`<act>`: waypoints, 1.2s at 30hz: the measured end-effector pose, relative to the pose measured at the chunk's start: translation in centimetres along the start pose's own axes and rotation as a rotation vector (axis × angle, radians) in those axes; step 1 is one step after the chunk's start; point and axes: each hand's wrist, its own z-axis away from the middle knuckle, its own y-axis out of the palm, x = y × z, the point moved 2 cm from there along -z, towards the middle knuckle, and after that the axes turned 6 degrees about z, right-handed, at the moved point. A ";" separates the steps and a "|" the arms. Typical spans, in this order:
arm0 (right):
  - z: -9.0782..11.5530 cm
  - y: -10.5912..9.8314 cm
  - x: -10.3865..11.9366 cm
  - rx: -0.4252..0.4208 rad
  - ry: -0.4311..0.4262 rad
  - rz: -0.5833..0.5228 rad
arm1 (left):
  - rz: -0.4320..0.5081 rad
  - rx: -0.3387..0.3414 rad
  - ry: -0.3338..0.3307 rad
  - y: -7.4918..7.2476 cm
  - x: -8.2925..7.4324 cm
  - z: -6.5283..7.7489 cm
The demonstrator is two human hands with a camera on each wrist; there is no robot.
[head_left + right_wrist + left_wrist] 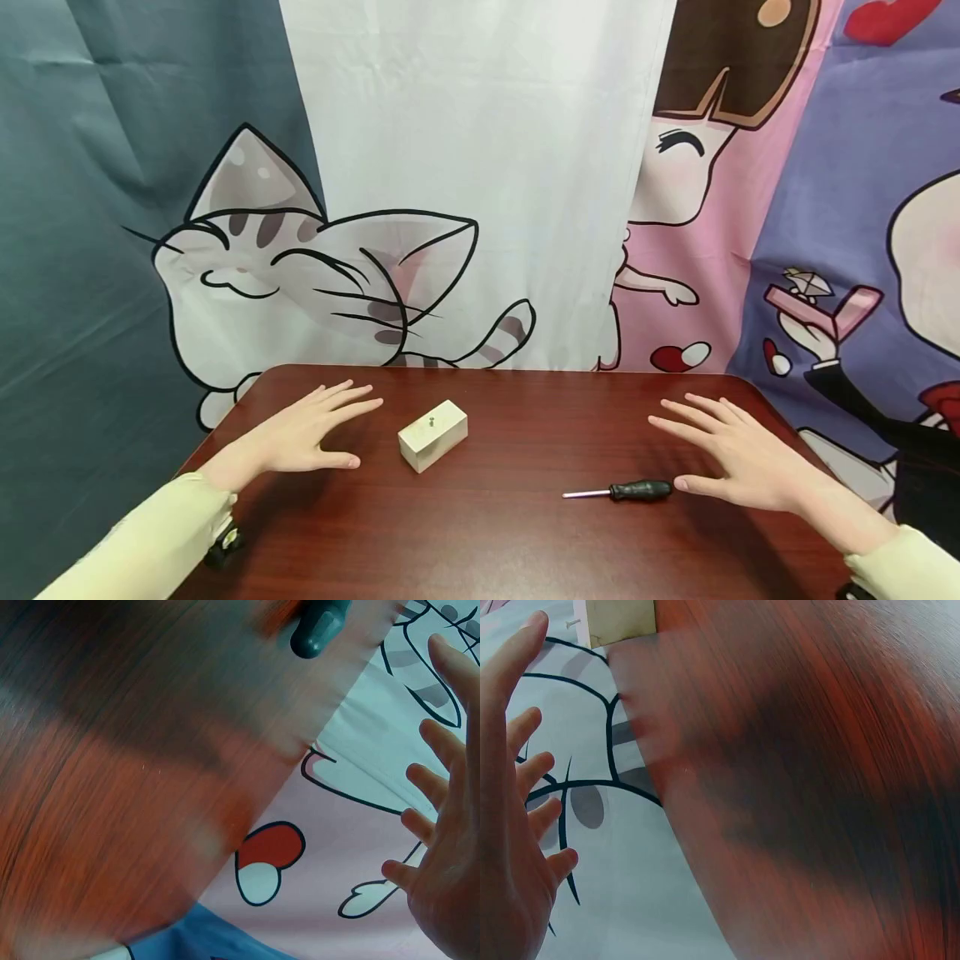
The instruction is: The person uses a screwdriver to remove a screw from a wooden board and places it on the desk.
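I've got the left hand (300, 435) and right hand (750, 454) well apart, both spread and empty, pale block (437, 446) just inward of the left, screwdriver (622, 492) beside the right, and I'd say its handle (645, 491) gives the surest grip.

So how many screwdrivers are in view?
1: a black-handled screwdriver lying on the table beside the right hand. The table's near edge is out of frame, so others could be hidden there.
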 end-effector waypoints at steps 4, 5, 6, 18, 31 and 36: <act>-0.5 0.8 0.2 -0.028 -0.028 -0.006 | 0.023 -0.013 -0.016 0.6 0.0 -0.6; -0.5 0.9 0.3 -0.033 -0.033 -0.007 | 0.027 -0.017 -0.017 0.8 0.0 -0.7; -0.6 1.0 0.3 -0.037 -0.036 -0.009 | 0.030 -0.022 -0.018 0.9 0.0 -0.9; -1.0 2.2 0.7 -0.007 0.012 -0.039 | 0.070 -0.093 -0.027 2.5 -1.1 -2.9; -0.7 3.8 1.3 0.100 0.074 -0.120 | 0.170 -0.077 -0.140 4.9 -2.3 -4.2; -0.4 4.4 1.5 0.149 0.094 -0.195 | 0.194 -0.084 -0.157 5.7 -2.5 -4.6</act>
